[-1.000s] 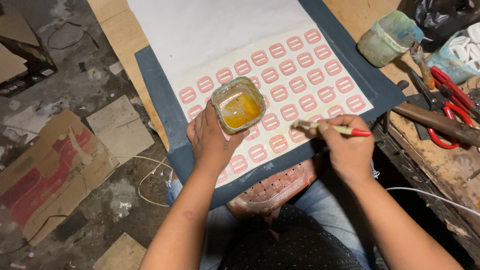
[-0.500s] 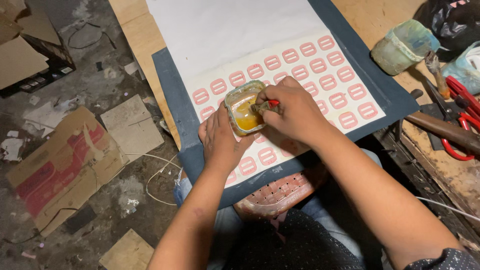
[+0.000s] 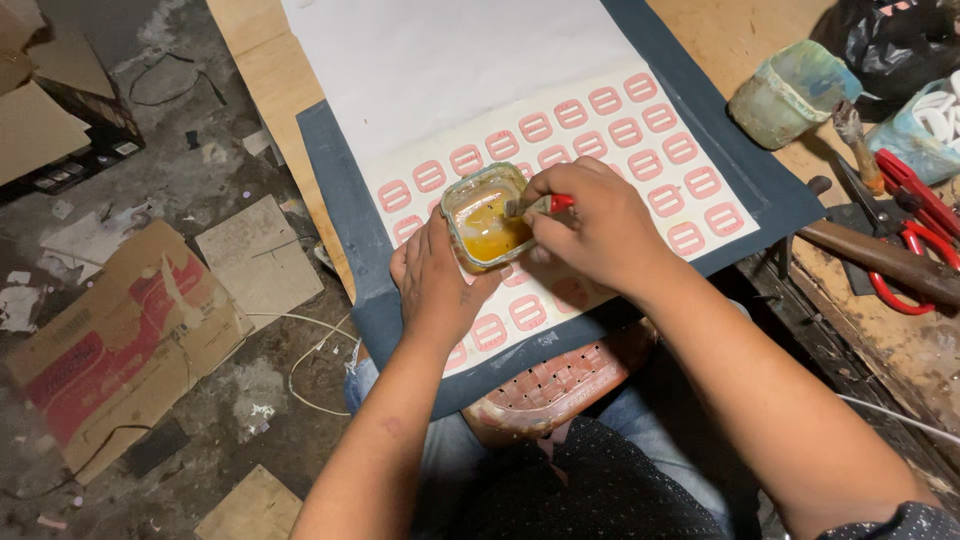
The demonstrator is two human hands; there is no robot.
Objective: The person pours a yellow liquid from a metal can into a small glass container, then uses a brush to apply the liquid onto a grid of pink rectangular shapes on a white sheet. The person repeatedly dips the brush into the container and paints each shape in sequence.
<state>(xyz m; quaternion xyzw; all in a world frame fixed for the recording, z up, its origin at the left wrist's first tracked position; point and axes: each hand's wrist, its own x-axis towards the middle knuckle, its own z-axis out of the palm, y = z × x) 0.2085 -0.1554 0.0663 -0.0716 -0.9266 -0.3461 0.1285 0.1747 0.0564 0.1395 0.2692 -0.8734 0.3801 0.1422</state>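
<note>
Glue cup [image 3: 487, 215] sits on the white sheet [image 3: 560, 130] — my left hand [image 3: 435, 280] wraps it tight. My right hand [image 3: 590, 225] pinches the little brush [image 3: 535, 206], tip in the yellow glue. I should dip lightly and wipe off drips — keep the cup level.

1. Sheet of labels [image 3: 640, 150]: pale backing with rows of pink rounded-rectangle stickers, lying under and just beyond both hands.
2. Flattened cardboard box [image 3: 120, 350]: brown with red print, on the floor well left of the left hand [image 3: 435, 280].
3. Plain cardboard piece [image 3: 255, 262]: between that box and the left hand.
</note>
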